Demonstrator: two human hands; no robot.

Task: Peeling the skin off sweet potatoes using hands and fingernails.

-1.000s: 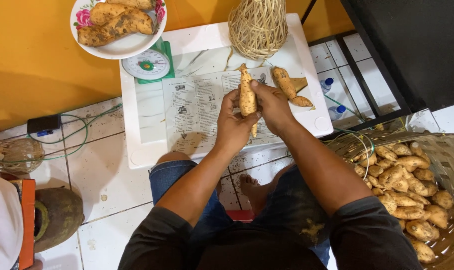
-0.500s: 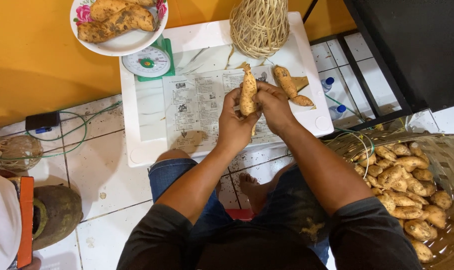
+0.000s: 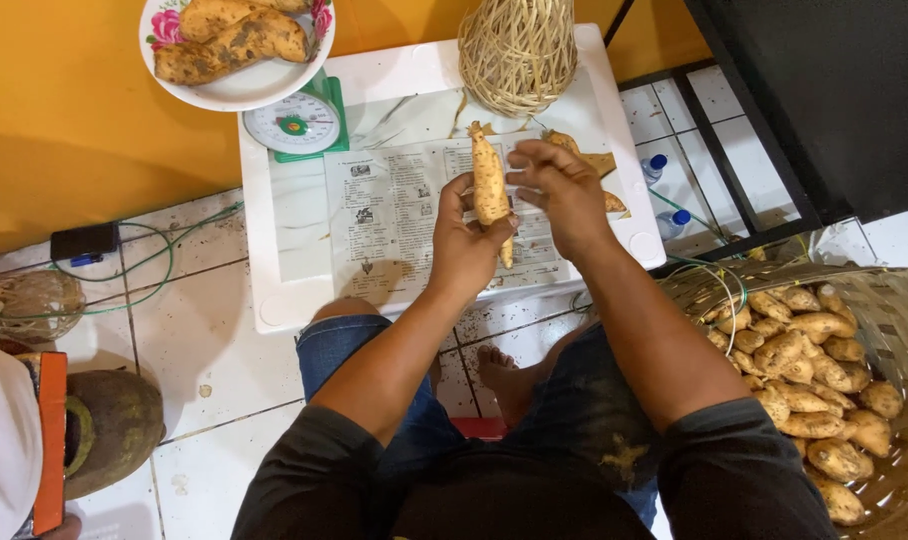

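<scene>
Left hand (image 3: 466,240) fingers wrapped round pale tuber (image 3: 490,187), holding it upright above printed sheet (image 3: 394,215) on white low table (image 3: 274,245). Right hand (image 3: 564,190) now off tuber, fingers loosely curled beside its upper part, gripping nothing; half a second earlier it clasped tuber too. Tuber barely moved.

Flowered plate (image 3: 184,88) on green scale (image 3: 296,125): brown tubers. Woven basket (image 3: 904,320) at right: heap of tubers (image 3: 804,360). Rattan bundle (image 3: 519,50) at table's far edge.

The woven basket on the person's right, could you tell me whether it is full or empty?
Well filled, not empty: the woven basket holds a heap of sweet potatoes.
</scene>
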